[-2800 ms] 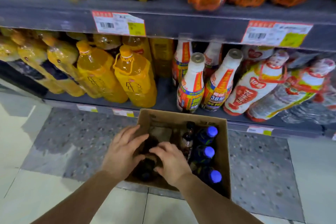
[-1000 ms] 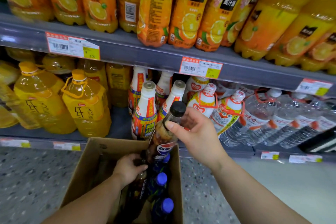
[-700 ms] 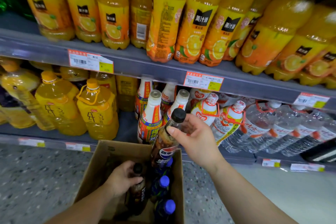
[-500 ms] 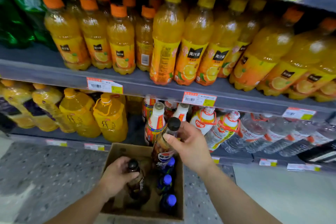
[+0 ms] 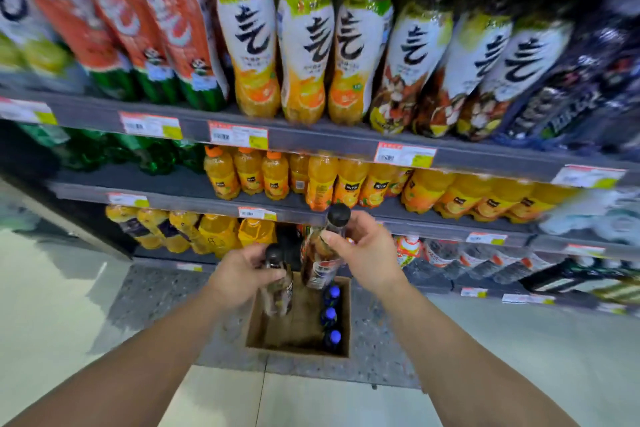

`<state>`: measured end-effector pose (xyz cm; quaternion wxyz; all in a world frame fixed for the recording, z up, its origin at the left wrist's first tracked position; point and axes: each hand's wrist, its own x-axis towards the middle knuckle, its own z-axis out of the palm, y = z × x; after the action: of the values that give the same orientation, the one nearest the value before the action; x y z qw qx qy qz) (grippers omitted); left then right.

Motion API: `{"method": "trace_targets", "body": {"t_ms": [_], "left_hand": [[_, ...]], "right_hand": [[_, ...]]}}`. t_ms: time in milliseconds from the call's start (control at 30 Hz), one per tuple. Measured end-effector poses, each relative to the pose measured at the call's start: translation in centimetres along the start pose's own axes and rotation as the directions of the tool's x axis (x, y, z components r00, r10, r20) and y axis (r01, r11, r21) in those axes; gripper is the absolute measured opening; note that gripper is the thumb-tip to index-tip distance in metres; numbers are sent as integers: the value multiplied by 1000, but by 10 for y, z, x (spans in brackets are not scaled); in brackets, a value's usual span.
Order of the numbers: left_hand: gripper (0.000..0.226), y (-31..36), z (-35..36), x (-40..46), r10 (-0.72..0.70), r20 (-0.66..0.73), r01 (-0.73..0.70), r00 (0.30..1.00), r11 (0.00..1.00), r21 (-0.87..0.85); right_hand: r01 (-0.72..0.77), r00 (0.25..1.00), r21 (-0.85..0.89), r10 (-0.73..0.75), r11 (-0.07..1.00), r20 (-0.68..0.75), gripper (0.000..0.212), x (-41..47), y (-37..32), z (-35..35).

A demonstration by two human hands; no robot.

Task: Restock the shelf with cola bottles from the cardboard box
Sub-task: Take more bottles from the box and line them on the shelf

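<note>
My right hand [image 5: 365,253] grips a dark cola bottle [image 5: 320,263] with a black cap by its neck, held upright in front of the lower shelves. My left hand [image 5: 242,272] holds a second black-capped cola bottle [image 5: 278,291] just left of it and slightly lower. Both bottles hang above the open cardboard box [image 5: 258,326] on the floor. Along the box's right side stand three blue-capped bottles [image 5: 330,315].
Grey shelves [image 5: 311,139] rise in front of me. Tall labelled drink bottles [image 5: 306,55] fill the upper one, orange juice bottles [image 5: 346,184] the middle, yellow jugs [image 5: 214,234] and water bottles [image 5: 467,260] the lower. Pale tile floor [image 5: 52,288] lies to the left.
Both hands have lifted their cola bottles out of the box and higher. My view has tilted upward and back, bringing the upper shelves into sight.
</note>
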<state>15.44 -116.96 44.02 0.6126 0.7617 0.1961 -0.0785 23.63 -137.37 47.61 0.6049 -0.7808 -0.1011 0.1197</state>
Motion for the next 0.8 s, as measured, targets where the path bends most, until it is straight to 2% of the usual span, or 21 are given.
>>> {"method": "trace_targets", "body": {"t_ms": [167,267,400,467,600,667,800], "left_hand": [[27,94,-17,-37,134,64,-142,989,980,140],[24,149,-14,-58,208,89,-220,974,964,147],[34,232,23,-78,346,152,-367,926,919,144],[35,274,56,-86,399,189,-422,897,901,101],[21,349,148,-100,497,257,-525,829,850,48],[22,381,209,-112,535,302,-567,789,824,22],[23,439,346,-141,601,349,-630,719,776,-37]], "right_hand": [[1,999,-7,-2,1000,-44,22,-30,-73,-24],[-6,993,17,7,1000,-120,19,-52,-108,-51],[-4,972,93,26,996,-235,16,-82,-140,-113],[-1,960,74,22,997,-280,15,-97,-154,-155],[19,928,46,-1,999,-372,19,-132,-170,-260],[35,903,50,-11,998,-430,19,-157,-173,-323],[1,832,-60,-34,998,-554,34,-214,-176,-465]]}}
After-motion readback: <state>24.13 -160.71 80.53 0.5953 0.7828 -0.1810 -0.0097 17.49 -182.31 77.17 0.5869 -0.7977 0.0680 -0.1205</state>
